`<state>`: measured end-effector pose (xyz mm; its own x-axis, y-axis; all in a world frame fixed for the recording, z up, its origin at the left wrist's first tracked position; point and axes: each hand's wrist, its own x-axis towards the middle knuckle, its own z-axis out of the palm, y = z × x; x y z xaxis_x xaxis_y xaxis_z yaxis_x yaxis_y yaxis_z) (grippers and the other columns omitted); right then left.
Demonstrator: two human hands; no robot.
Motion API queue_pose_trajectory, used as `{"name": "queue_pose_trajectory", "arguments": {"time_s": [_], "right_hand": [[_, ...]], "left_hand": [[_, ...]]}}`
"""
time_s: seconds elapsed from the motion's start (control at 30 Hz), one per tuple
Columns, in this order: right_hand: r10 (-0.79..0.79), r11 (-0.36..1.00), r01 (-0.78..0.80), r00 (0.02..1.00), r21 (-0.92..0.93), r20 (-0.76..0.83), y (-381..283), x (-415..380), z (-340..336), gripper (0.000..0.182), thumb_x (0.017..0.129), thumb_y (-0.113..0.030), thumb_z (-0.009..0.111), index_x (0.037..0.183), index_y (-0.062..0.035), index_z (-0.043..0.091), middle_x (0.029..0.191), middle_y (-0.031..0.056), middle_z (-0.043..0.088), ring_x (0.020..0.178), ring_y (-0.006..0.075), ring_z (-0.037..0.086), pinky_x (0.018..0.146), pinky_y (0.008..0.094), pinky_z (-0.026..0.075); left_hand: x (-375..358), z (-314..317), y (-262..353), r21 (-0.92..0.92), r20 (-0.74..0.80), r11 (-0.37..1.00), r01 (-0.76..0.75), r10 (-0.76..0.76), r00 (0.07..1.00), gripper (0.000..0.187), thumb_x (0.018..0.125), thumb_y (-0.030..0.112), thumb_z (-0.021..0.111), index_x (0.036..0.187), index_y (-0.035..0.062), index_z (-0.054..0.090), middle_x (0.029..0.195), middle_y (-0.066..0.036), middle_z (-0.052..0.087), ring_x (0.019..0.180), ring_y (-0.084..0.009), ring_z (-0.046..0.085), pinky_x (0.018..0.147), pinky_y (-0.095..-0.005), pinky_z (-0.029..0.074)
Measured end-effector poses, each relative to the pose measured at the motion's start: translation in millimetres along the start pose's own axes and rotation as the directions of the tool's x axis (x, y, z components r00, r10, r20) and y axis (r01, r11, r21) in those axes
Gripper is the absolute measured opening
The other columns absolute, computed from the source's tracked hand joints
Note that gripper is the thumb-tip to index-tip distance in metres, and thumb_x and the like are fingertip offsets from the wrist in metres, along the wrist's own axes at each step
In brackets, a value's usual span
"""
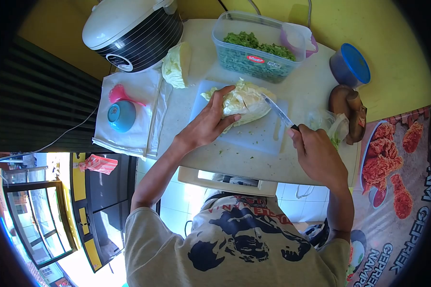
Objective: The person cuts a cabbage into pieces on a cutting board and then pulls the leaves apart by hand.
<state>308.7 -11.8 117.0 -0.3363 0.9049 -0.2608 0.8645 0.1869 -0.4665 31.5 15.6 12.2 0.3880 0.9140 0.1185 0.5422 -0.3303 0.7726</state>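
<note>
A pale cabbage piece (246, 105) lies on the white cutting board (258, 140). My left hand (210, 119) rests on its left side, fingers spread, thumb near the lower edge and fingertips on top. In my right hand (318, 153) is a knife (278, 111), its dark handle inside my closed fingers and its blade pointing up and left. The blade's tip touches the right side of the cabbage. Small green scraps are scattered on the board and the table. Another cut cabbage piece (176, 65) sits at the back left, beside the rice cooker (134, 36).
Behind the board stands a clear container (258, 60) of chopped greens. A blue-lidded tub (350, 65), a brown object (348, 112) and a plastic bag (334, 125) are on the right. At left, a blue bowl (121, 116) and pink utensil (121, 94) rest on white wrapping.
</note>
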Motion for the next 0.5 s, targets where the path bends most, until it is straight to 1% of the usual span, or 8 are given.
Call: {"name": "queue_pose_trajectory", "arguments": {"time_s": [0.03, 0.13, 0.2, 0.3, 0.43, 0.5], "right_hand": [[0.003, 1.0, -0.003, 1.0, 0.011, 0.014, 1.3, 1.0, -0.8, 0.043, 0.107, -0.028, 0.045, 0.086, 0.0065, 0.058, 0.066, 0.0294, 0.058, 0.066, 0.0472, 0.056, 0.067, 0.0558, 0.044], [0.011, 0.999, -0.012, 0.999, 0.034, 0.049, 4.8, 3.5, -2.7, 0.044, 0.107, -0.029, 0.045, 0.085, 0.0063, 0.058, 0.066, 0.0289, 0.058, 0.066, 0.0471, 0.056, 0.068, 0.0558, 0.045], [0.017, 0.999, -0.019, 0.998, 0.042, 0.057, 3.9, 3.3, -2.1, 0.045, 0.107, -0.03, 0.045, 0.085, 0.0064, 0.059, 0.067, 0.0283, 0.059, 0.066, 0.047, 0.055, 0.068, 0.0557, 0.045], [-0.06, 0.997, 0.06, 0.998, 0.055, 0.008, 6.2, 7.9, 5.1, 0.046, 0.108, -0.03, 0.045, 0.085, 0.0069, 0.058, 0.066, 0.0288, 0.058, 0.062, 0.0461, 0.057, 0.065, 0.0549, 0.046], [-0.079, 0.996, 0.08, 0.996, 0.034, -0.041, 0.2, 15.2, 25.7, 0.044, 0.108, -0.029, 0.045, 0.088, 0.0082, 0.057, 0.063, 0.0292, 0.058, 0.058, 0.0462, 0.06, 0.057, 0.0533, 0.048], [-0.104, 0.993, 0.108, 0.99, 0.039, -0.093, 2.6, 21.2, 45.7, 0.042, 0.108, -0.028, 0.045, 0.09, 0.0086, 0.056, 0.061, 0.0289, 0.058, 0.056, 0.0465, 0.062, 0.053, 0.0525, 0.048]], "left_hand": [[-0.2, 0.7, -1.8, -0.002, -0.009, 1.0, -0.004, 0.004, 1.0, 0.068, 0.102, 0.025, 0.06, 0.152, 0.0029, 0.02, 0.148, -0.026, 0.038, 0.139, -0.0398, 0.041, 0.114, -0.0475, 0.035], [0.8, -0.7, -1.6, -0.028, 0.011, 0.999, 0.019, -0.019, 1.0, 0.069, 0.102, 0.025, 0.06, 0.153, 0.0034, 0.019, 0.149, -0.026, 0.037, 0.14, -0.0403, 0.04, 0.115, -0.0476, 0.034], [1.3, -0.3, -3.2, -0.026, 0.005, 1.0, 0.001, -0.001, 1.0, 0.069, 0.102, 0.025, 0.06, 0.153, 0.0034, 0.019, 0.15, -0.026, 0.036, 0.141, -0.0404, 0.039, 0.116, -0.0477, 0.034], [0.8, -2.2, -0.7, -0.016, 0.029, 1.0, 0.011, -0.011, 1.0, 0.07, 0.101, 0.026, 0.06, 0.153, 0.0029, 0.018, 0.151, -0.027, 0.035, 0.142, -0.0409, 0.038, 0.116, -0.0476, 0.033], [1.5, -4.2, 1.3, -0.036, 0.057, 0.999, 0.033, -0.03, 0.998, 0.071, 0.101, 0.026, 0.06, 0.152, 0.0009, 0.018, 0.152, -0.028, 0.034, 0.143, -0.0416, 0.036, 0.117, -0.0476, 0.032], [1.9, -1.9, -1.1, 0.014, 0.027, 0.999, -0.033, 0.033, 0.999, 0.068, 0.101, 0.024, 0.06, 0.148, -0.0026, 0.018, 0.147, -0.031, 0.036, 0.137, -0.0467, 0.041, 0.114, -0.049, 0.036]]}}
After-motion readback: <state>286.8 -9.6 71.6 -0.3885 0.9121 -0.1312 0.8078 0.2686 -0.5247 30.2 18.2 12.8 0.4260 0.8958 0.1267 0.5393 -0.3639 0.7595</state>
